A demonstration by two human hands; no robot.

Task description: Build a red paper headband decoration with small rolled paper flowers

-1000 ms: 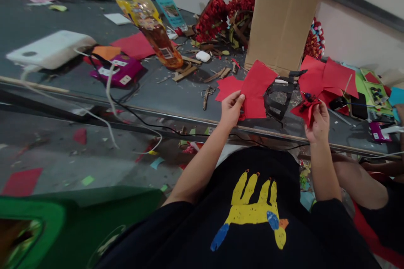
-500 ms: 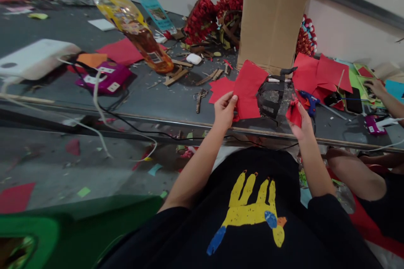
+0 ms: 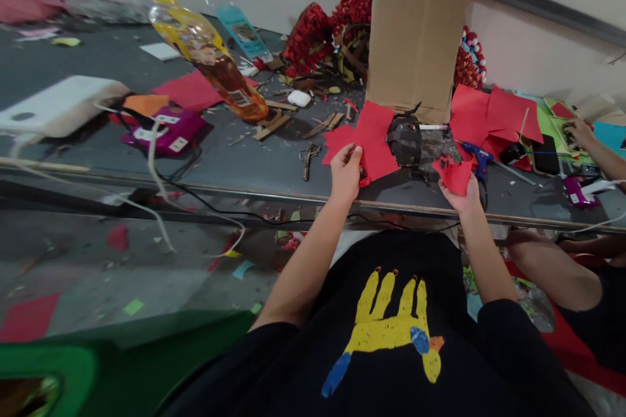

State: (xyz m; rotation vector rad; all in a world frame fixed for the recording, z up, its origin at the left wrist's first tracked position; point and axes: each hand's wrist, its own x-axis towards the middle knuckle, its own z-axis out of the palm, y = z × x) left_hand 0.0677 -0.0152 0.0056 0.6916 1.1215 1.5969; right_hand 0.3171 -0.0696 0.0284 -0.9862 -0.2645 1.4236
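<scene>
My left hand (image 3: 346, 174) pinches the lower left edge of a red paper sheet (image 3: 375, 143) above the table's front part. Against that sheet's right side lies a dark, strap-like frame (image 3: 407, 143); I cannot make out what it is. In my right hand (image 3: 463, 199) is a smaller red paper piece (image 3: 456, 176), creased, with dark specks and a ragged upper edge. Just right of it rests a blue glue gun (image 3: 476, 155). A small dark twig-like piece (image 3: 308, 160) lies left of my left hand.
A cardboard panel (image 3: 421, 26) stands at the back. To the left are a tilted-looking bottle (image 3: 210, 45), a purple power strip (image 3: 169, 130) and cables. More red sheets (image 3: 513, 114) lie right, near a phone (image 3: 545, 155). Another person's hand (image 3: 580, 133) is at far right.
The small red piece in my right hand has turned and opened out, showing its speckled surface. The left sheet has shifted slightly down and left, and the dark frame has moved left with it.
</scene>
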